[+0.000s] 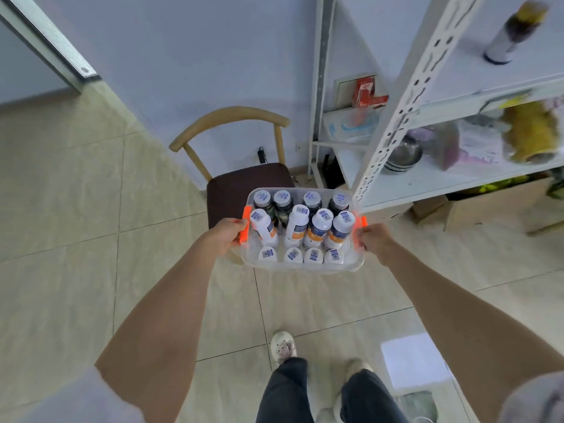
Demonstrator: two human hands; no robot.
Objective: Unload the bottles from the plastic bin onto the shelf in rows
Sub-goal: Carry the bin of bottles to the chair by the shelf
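I carry a clear plastic bin [351,268] with orange side handles in front of me, above the tiled floor. My left hand [225,235] grips its left handle and my right hand [374,239] grips its right handle. Inside stand several bottles [320,227] with white caps and barcode stickers; dark ones fill the far row, white ones with orange labels the middle, short white ones the near row. One white bottle [263,225] at the left leans. The white metal shelf [433,181] rises to the right of the bin.
A wooden chair [244,184] with a dark seat stands just beyond the bin, against the wall. The shelf holds a metal bowl [404,155], bags, a yellow packet and a tall bottle [515,29] on the upper level. Cardboard boxes [488,206] sit beneath it.
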